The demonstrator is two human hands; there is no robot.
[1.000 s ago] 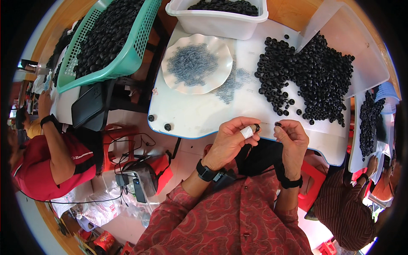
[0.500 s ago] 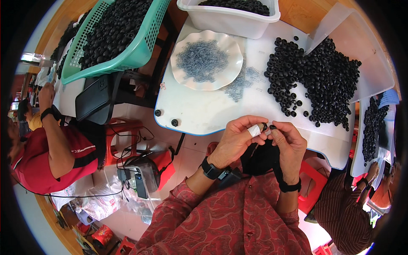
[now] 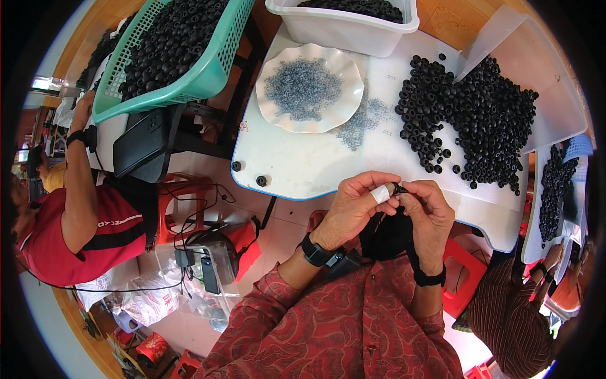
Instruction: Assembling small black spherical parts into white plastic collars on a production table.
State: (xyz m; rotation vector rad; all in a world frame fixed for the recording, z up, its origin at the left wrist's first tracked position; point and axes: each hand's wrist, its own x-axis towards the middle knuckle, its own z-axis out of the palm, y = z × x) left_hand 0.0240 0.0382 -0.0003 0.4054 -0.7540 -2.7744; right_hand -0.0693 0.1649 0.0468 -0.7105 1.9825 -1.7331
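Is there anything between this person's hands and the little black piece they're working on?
Nothing visible does. The left hand and right hand meet at the small black ring, pinched between their fingertips just off the white table edge.

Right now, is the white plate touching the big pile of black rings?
Apart. The head view shows bare white table between the white plate and the black rings.
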